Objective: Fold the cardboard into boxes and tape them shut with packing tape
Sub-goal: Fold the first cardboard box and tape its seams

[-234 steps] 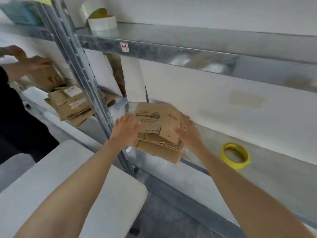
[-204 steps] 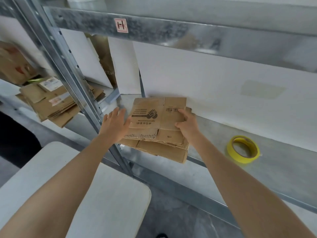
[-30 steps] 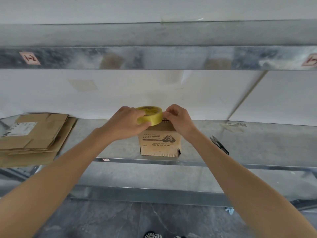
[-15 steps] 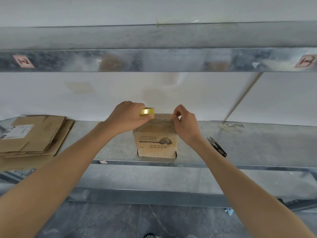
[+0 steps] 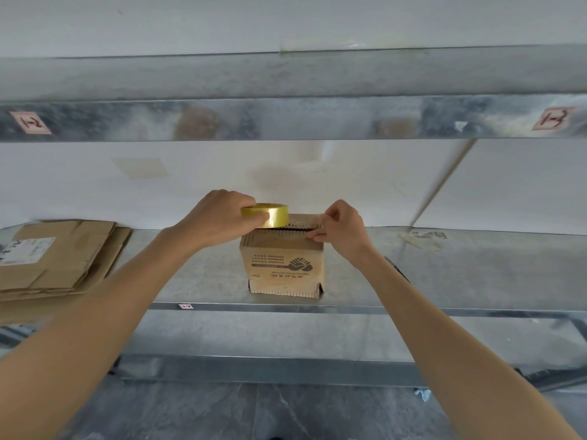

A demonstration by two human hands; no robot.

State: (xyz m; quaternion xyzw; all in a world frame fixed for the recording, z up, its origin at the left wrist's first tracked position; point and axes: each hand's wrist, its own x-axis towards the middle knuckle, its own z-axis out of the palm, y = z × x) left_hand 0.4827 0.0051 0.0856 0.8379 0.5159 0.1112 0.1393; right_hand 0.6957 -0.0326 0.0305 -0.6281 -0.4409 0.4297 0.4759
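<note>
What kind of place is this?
Probably a storeroom or packing area: galvanised metal shelving, a stack of flattened cardboard, and a small box being sealed with packing tape.

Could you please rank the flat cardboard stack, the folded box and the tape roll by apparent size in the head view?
1. flat cardboard stack, cropped at left
2. folded box
3. tape roll

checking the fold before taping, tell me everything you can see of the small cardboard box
The small brown corrugated cardboard box stands upright near the front edge of the grey metal shelf. Its front face carries dark print, a hand logo and text lines. Top flaps are folded down; fluted flap edges show at the bottom. The left hand holds a yellow tape roll over its top left; the right hand pinches its top right edge.
</note>
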